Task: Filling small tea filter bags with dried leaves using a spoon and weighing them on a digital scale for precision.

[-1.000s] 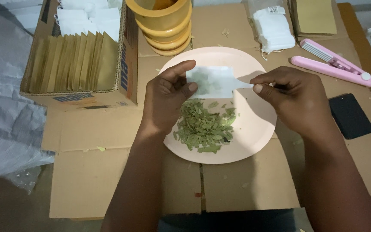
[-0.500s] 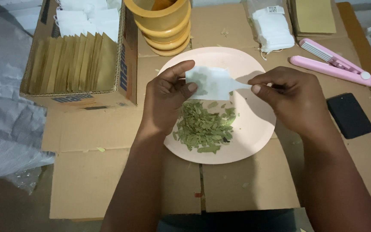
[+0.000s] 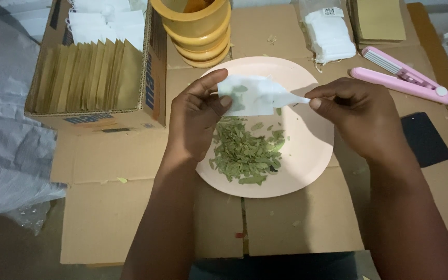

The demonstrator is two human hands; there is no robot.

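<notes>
Where fingers [image 3: 219, 98] pinch: white sachet [image 3: 250, 96]

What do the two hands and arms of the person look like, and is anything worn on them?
Both forearms are bare to the frame's lower edge: no sleeves show. The left hand and right hand wear no gloves, rings, watch or bracelet. The fingers are uncovered, with short nails.

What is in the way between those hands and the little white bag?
Nothing visible. The left hand pinches one edge of the small white bag, and the right hand grips its other end, both directly, above the dried green leaves on the pale plate.
</notes>
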